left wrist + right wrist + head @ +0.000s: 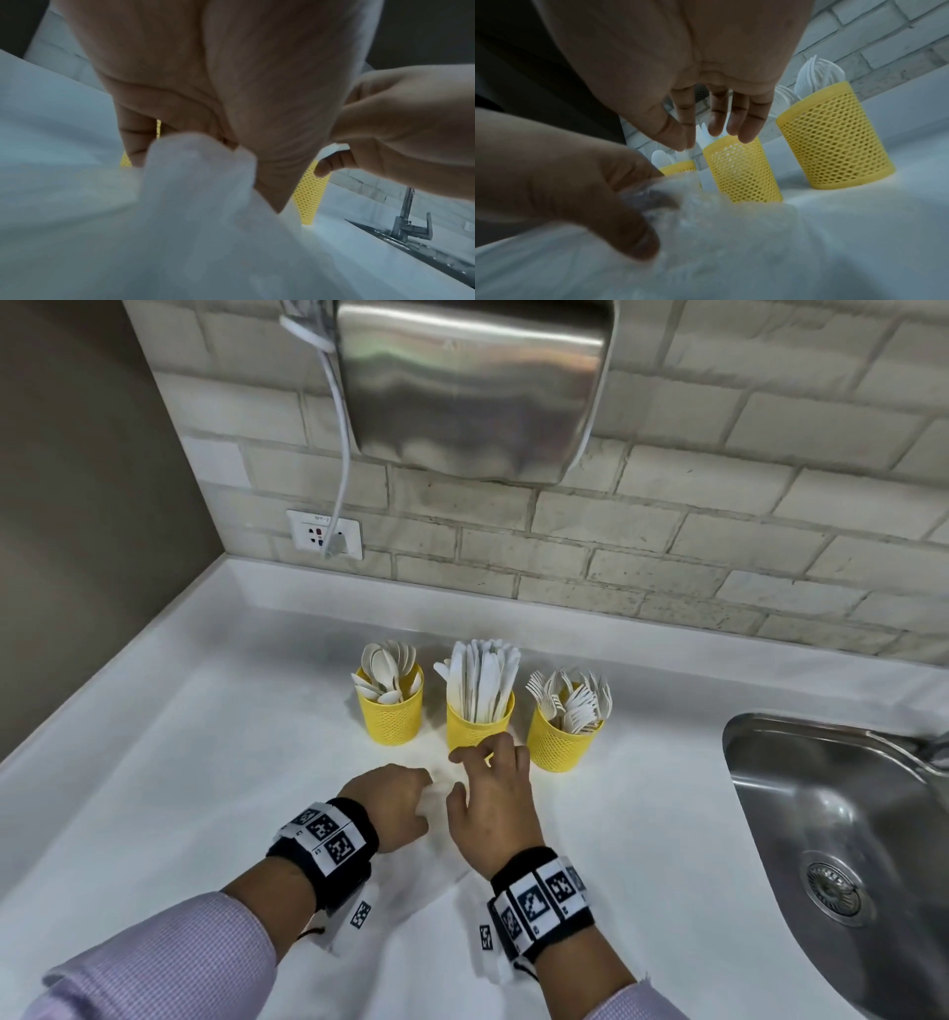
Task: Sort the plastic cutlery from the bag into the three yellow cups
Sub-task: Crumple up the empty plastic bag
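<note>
Three yellow mesh cups stand in a row on the white counter: the spoon cup (391, 711), the knife cup (477, 726) and the fork cup (562, 742), each full of white plastic cutlery. In front of them lies the clear plastic bag (436, 793), crumpled and hard to see. My left hand (411, 806) grips a bunch of the bag (195, 166). My right hand (477, 778) hovers just right of it, before the knife cup (741, 170). Its fingers (741, 121) hang relaxed and hold nothing that I can see. No cutlery shows inside the bag.
A steel sink (739, 762) with a tap (408, 221) sits at the right. A steel hand dryer (472, 387) hangs on the brick wall above the cups, its cable running to a socket (323, 534). A brown wall bounds the counter's left side.
</note>
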`<move>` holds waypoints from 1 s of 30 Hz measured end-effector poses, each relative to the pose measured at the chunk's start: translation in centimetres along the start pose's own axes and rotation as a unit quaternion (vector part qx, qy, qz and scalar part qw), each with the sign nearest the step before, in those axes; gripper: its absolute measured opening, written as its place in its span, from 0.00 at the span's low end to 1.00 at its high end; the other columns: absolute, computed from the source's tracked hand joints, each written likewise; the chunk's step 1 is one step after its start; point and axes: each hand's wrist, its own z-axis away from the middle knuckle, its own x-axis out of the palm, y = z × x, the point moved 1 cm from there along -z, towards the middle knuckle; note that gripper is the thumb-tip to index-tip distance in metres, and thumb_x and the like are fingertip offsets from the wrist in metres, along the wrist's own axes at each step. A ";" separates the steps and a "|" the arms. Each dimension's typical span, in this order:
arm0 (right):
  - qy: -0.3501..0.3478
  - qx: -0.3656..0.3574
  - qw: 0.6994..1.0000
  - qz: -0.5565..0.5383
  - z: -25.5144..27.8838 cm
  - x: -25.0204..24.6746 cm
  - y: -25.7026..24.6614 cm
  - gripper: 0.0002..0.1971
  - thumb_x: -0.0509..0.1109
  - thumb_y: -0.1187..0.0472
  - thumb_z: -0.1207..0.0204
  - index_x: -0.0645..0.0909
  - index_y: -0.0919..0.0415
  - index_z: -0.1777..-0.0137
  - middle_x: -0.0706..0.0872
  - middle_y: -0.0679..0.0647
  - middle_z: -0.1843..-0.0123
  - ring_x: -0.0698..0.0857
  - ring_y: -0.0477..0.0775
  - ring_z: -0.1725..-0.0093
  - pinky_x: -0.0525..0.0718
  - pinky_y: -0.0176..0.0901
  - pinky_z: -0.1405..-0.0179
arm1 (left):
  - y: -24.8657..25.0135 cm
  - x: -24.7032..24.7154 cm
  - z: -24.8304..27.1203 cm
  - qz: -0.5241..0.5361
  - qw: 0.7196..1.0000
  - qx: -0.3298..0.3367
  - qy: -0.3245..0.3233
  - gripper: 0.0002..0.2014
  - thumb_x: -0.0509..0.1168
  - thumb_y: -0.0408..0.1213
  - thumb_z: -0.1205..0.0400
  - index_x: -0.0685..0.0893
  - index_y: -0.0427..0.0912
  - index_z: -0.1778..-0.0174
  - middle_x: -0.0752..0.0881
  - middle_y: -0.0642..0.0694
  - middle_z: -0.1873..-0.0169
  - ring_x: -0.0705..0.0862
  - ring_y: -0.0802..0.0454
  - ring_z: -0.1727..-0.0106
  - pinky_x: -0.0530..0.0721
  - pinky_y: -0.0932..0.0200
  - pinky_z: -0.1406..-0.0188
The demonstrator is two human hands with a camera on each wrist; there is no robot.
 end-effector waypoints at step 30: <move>-0.068 0.132 0.955 -0.255 6.4 -9.0 1.2 0.20 0.65 0.31 0.25 0.80 0.45 0.46 0.85 0.37 0.52 0.83 0.41 0.51 0.80 0.42 0.48 | 3.8 -0.9 8.1 0.221 0.889 0.064 0.395 0.04 0.67 0.34 0.17 0.84 0.43 0.56 0.82 0.49 0.66 0.80 0.42 0.64 0.79 0.51 0.65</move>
